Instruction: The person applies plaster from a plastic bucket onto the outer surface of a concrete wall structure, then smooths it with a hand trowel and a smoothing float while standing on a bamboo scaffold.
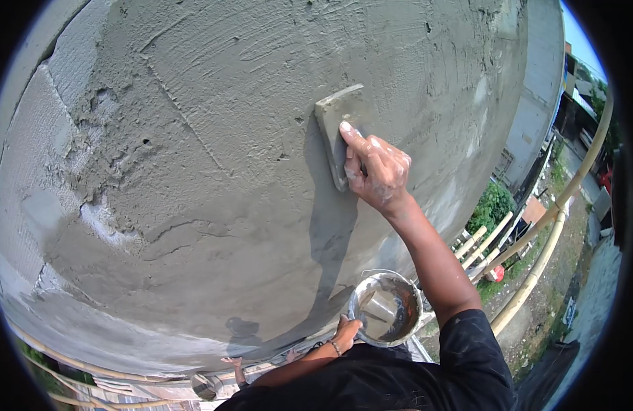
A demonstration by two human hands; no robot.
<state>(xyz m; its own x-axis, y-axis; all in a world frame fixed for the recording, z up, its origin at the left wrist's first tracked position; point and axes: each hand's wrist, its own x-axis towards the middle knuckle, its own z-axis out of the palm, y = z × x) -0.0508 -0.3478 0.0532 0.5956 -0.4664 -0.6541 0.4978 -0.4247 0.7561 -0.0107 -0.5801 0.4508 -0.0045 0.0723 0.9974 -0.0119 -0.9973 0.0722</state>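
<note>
My right hand [379, 170] is closed on a plastering float [331, 120], its flat face against the wet grey plaster of the wall [227, 116]. White and grey smears coat the fingers. Lower down, my left hand [346, 334] grips the side of a bucket [418, 316] near its rim, in front of my body. Inside the bucket lies a light-coloured, flat-sided tool [379, 306], with mortar smeared on the bucket's inner wall. The plaster is rough and scored at the top left and smoother lower down.
Bare light blocks [32, 144] show at the wall's left edge. Bamboo poles [528, 291] run along the right side, high above the ground. Below on the left, another person's hand [232, 361] and a hat [205, 387] appear beside more bamboo.
</note>
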